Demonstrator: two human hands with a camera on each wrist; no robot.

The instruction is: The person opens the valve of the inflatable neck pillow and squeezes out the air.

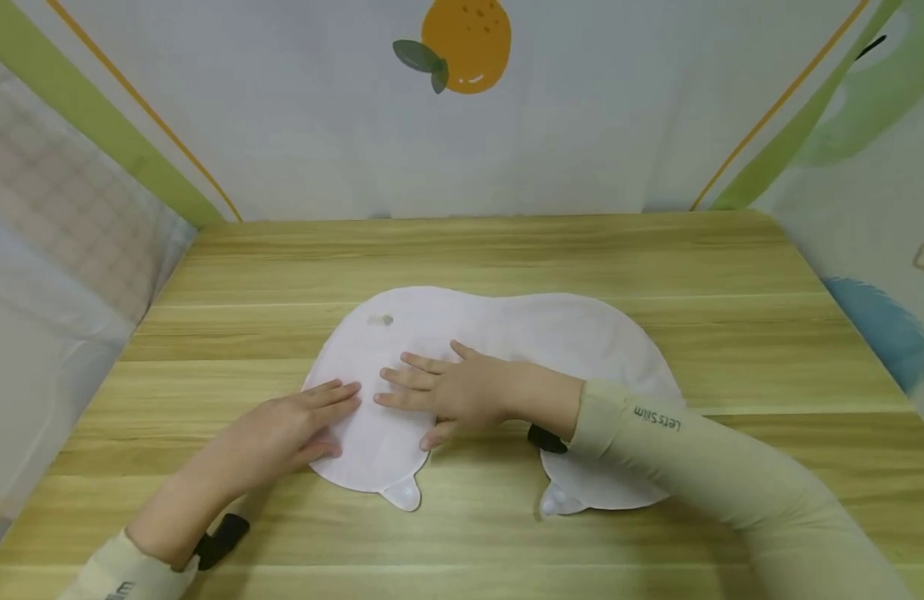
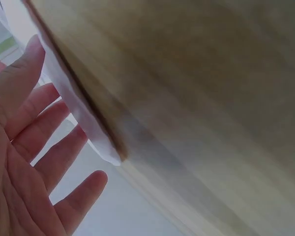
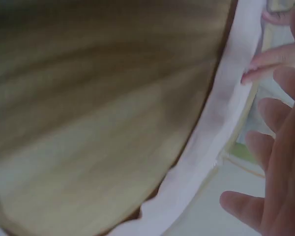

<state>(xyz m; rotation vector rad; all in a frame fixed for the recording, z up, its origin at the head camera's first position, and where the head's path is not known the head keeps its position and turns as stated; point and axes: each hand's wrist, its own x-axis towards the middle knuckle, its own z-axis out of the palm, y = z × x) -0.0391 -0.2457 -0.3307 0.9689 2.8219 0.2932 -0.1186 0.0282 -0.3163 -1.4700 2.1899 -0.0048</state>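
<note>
Both hands — left [image 1: 289, 429], right [image 1: 450, 392] — press flat on the white bib [image 1: 581, 333].

one white bib [image 1: 551, 333], two hands [image 1: 447, 392] — one table [image 1: 506, 250]

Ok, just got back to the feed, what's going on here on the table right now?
A person has a white U-shaped cloth piece, likely a bib, spread flat on the wooden table. Both hands lie flat on its left lobe with straight fingers: the left hand at the outer edge, the right hand reaching across beside it. Neither hand has a grip on the cloth; they only press on it. The two tab ends point toward the person. A small mark shows near the far left of the cloth.
</note>
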